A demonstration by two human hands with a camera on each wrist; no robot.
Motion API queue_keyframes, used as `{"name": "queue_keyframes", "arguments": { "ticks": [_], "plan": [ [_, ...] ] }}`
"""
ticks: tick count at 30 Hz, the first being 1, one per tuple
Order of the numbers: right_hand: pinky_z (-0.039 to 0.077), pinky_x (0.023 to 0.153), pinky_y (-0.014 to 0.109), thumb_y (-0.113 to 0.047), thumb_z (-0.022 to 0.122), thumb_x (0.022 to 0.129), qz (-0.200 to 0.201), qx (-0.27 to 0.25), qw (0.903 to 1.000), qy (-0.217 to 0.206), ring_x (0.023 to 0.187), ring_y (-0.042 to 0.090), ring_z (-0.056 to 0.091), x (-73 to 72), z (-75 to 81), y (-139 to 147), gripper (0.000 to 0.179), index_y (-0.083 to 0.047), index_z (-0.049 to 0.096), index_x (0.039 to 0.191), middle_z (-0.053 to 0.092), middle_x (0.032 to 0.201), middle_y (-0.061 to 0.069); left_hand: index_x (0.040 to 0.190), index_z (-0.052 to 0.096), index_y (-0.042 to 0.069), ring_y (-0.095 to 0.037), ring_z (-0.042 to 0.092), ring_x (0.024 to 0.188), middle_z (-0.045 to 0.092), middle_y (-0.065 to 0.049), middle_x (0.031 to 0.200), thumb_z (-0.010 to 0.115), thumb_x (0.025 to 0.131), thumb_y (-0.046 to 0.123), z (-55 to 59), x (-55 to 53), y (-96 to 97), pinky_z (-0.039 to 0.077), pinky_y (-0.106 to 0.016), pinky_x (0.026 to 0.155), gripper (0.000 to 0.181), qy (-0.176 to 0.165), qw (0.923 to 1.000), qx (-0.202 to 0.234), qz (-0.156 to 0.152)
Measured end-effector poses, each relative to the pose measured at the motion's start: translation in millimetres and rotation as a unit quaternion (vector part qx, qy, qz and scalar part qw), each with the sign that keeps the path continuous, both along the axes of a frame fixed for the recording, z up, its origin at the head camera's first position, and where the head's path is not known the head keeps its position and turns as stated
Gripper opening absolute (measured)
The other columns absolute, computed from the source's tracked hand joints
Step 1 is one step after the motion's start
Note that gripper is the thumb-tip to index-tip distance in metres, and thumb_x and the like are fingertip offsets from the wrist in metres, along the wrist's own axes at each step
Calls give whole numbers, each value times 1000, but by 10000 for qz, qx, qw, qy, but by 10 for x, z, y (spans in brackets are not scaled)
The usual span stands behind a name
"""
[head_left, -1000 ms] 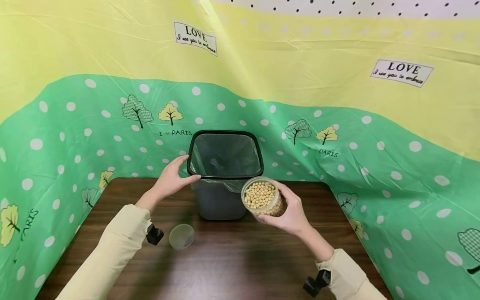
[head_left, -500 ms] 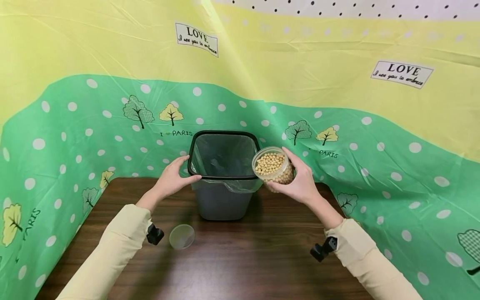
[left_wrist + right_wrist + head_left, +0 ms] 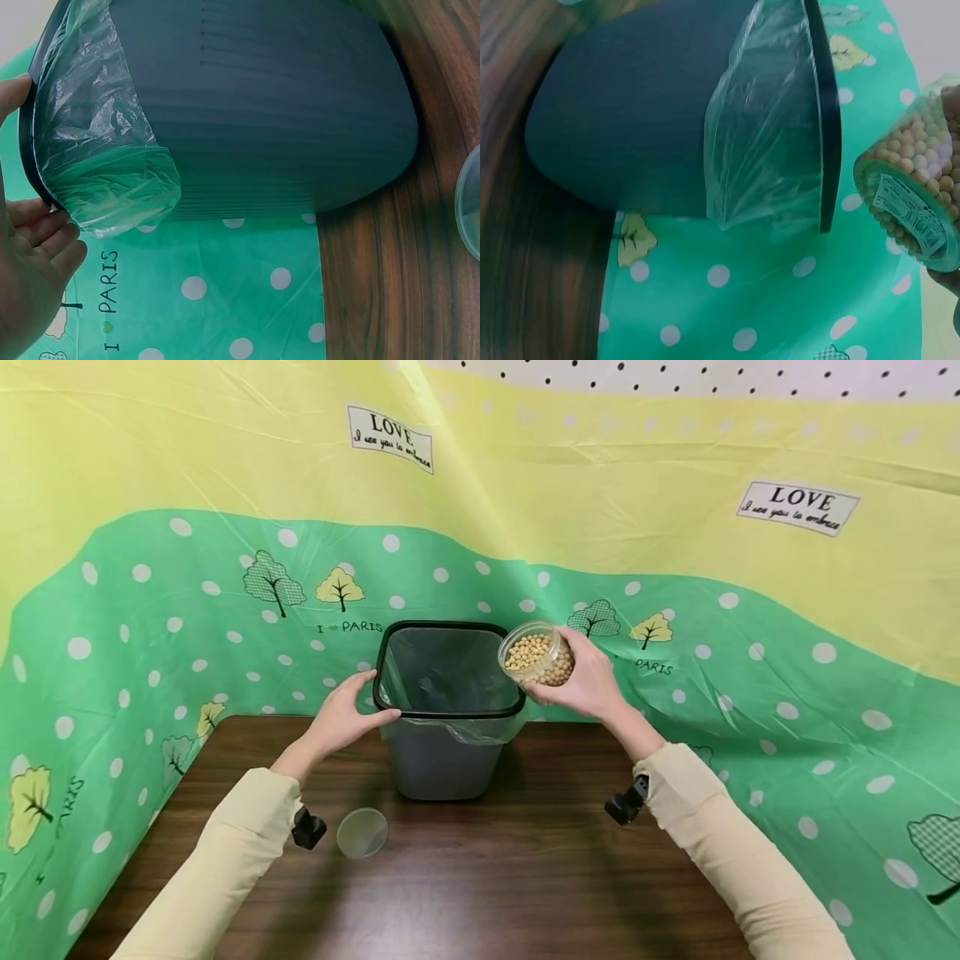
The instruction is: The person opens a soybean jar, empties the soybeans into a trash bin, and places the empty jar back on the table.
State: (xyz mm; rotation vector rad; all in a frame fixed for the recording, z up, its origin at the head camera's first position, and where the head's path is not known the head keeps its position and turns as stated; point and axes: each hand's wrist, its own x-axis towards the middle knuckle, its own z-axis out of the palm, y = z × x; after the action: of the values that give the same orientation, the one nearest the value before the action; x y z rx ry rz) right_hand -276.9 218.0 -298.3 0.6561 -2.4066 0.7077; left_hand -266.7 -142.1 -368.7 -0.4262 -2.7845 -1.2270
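Note:
A dark grey trash can (image 3: 447, 760) with a black rim and a clear plastic liner (image 3: 480, 729) stands upright at the table's back. My left hand (image 3: 339, 720) holds its front-left rim corner between thumb and fingers; the left wrist view shows the fingertips (image 3: 56, 225) against the rim. My right hand (image 3: 588, 677) grips a clear plastic jar (image 3: 907, 180) of round, pale yellow beans that look like soybeans (image 3: 528, 652). The jar is uncovered and tilts left, its mouth beside the can's right rim. The beans are still inside it. A label shows on its base.
A clear round lid (image 3: 362, 833) lies flat on the dark wooden table (image 3: 480, 893), in front of the can and to its left. Green and yellow printed cloth (image 3: 247, 652) hangs close behind and along both sides.
My right hand has raised the jar from in front of the can to beside its right rim, tilting it further left. My left hand has stayed on the rim.

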Motion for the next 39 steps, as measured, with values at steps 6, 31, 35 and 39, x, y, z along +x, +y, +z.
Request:
{"name": "queue_keyframes", "arguments": {
  "ticks": [6,31,35,39],
  "plan": [
    [46,79,50,-36,80,57,316,226,9991,161,102,31,51,-218,8,-6,86,-3,45,129,53,117,16,143,27,10,-34,25,132,24,-15,146,62,76,57,15,-1,-5,29,-54,101,89,-44,10000,-20,-10],
    [42,91,49,-31,81,56,871,1753,9700,1443,112,36,48,-638,117,-33,93,3,40,131,47,126,21,142,28,8,-34,25,132,26,-15,145,61,74,61,31,-36,-18,28,-54,101,93,-13,9999,-138,-8],
    [42,92,49,-32,81,56,963,1991,9628,1555,112,36,47,-657,127,-42,92,3,40,131,47,126,21,142,29,8,-34,26,132,27,-15,145,62,74,61,27,-28,-22,28,-54,101,92,-29,9999,-140,6],
    [42,92,48,-31,81,55,1056,2204,9545,1708,112,37,47,-668,142,-47,92,3,42,130,47,125,22,143,28,9,-33,24,133,26,-14,146,62,76,58,37,-11,-24,27,-53,102,89,-93,9998,-147,-1]
  ]
}}
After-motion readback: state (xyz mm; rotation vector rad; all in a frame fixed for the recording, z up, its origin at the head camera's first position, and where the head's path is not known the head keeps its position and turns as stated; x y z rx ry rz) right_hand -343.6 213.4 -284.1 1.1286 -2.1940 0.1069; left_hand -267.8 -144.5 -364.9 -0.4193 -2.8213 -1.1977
